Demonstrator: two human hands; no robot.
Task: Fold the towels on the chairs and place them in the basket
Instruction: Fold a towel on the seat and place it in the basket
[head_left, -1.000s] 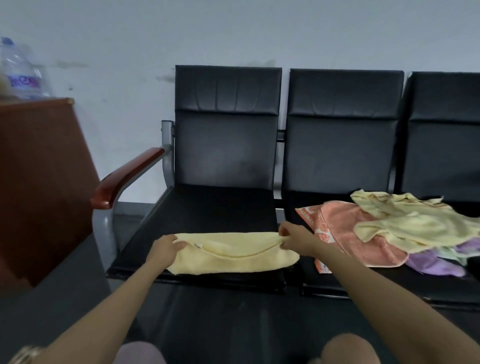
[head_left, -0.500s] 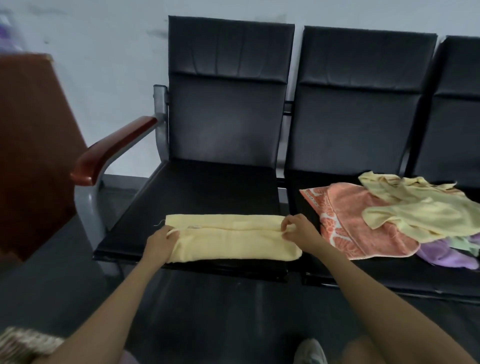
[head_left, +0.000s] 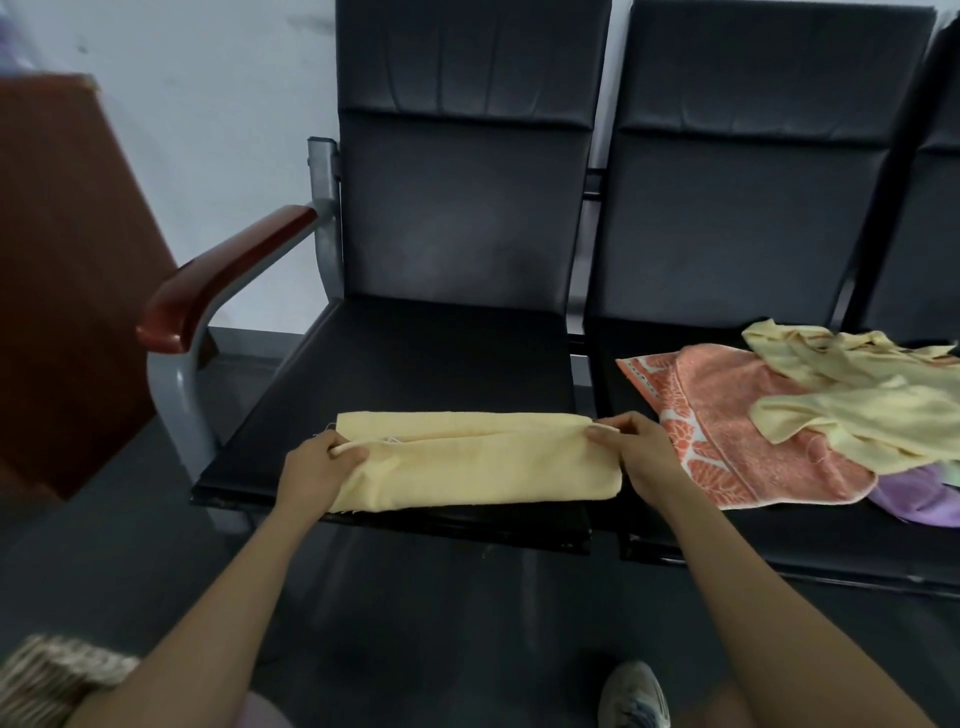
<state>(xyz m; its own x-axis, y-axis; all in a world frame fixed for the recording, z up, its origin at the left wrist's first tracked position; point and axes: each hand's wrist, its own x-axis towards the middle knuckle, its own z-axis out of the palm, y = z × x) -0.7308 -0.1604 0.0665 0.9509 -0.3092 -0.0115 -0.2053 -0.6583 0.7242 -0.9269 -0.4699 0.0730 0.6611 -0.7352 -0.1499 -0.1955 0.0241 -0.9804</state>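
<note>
Yellow towel (head_left: 478, 467) folded on chair (head_left: 415, 364); left hand (head_left: 311, 473), right hand (head_left: 639, 457) fingers pinch its ends.

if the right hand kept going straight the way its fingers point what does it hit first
The right hand points sideways along the folded yellow towel it pinches, so it would run over that towel first, then probably meet the left hand at the other end.
</note>
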